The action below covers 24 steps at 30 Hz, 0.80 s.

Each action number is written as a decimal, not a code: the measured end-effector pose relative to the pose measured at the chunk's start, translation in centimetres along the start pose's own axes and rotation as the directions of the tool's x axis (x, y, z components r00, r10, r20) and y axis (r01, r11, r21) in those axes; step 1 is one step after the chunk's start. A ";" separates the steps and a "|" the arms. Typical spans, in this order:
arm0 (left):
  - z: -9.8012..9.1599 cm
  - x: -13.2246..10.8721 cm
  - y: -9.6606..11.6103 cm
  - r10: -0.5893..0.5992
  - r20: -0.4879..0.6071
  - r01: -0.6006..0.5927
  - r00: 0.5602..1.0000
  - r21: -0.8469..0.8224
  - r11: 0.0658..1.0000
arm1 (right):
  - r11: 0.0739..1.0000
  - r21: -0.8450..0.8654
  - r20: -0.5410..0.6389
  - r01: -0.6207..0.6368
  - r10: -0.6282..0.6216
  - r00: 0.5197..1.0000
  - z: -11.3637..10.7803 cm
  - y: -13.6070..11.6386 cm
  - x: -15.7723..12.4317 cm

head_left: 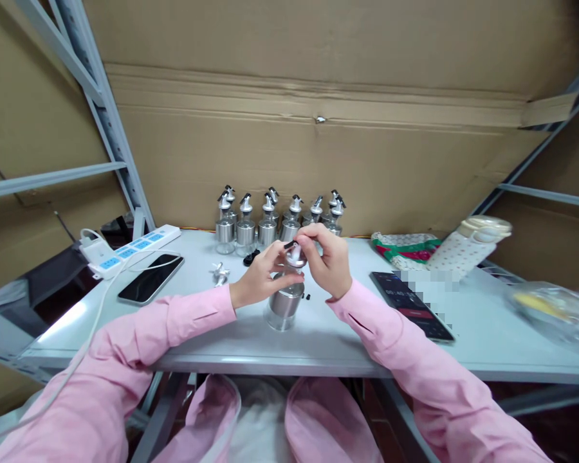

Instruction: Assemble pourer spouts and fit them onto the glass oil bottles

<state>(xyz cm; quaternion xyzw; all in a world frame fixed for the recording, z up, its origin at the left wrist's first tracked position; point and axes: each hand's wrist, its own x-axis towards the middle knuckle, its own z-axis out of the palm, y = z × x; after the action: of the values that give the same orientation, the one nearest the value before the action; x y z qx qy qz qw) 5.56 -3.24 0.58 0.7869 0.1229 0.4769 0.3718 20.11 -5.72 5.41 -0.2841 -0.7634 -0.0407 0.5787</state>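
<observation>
A glass bottle with a silver metal sleeve [285, 302] stands near the table's front edge. On its neck sits a silver pourer top [296, 254] with a black tip. My left hand [264, 275] is closed around the pourer and neck from the left, its thumb across the neck. From the right, my right hand [327, 259] pinches the pourer's upper part with thumb and forefinger. Small black pieces [306, 297] lie just right of the bottle. Loose silver pourer parts [220, 274] and black parts [251, 257] are on the table to the left.
Several finished-looking bottles [246, 233] with pourers line the back. A power strip [139, 247] and phone [151, 279] lie left. To the right are another phone [405, 302], a patterned cloth [405, 247], a white tumbler [468, 247] and a plastic-wrapped container [550, 308].
</observation>
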 end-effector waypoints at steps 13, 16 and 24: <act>0.5 -0.8 -1.6 0.097 0.058 -0.104 0.994 0.146 0.984 | 0.971 0.196 -0.234 -0.138 0.183 0.955 2.5 1.3 -0.5; 0.5 -0.8 -1.8 0.094 0.054 -0.100 0.994 0.122 0.987 | 0.970 0.173 -0.214 -0.172 0.207 0.955 2.6 1.1 0.3; 0.7 -0.9 -2.1 0.105 0.076 -0.107 0.992 0.019 0.994 | 0.996 0.062 -0.201 -0.068 0.079 0.976 2.4 0.2 0.9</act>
<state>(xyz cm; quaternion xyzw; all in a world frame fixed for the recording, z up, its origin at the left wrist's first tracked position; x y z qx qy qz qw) 6.06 -2.64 -1.66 0.8138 0.0725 0.4648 0.3411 17.97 -4.28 5.37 -0.2906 -0.6902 -0.0270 0.6622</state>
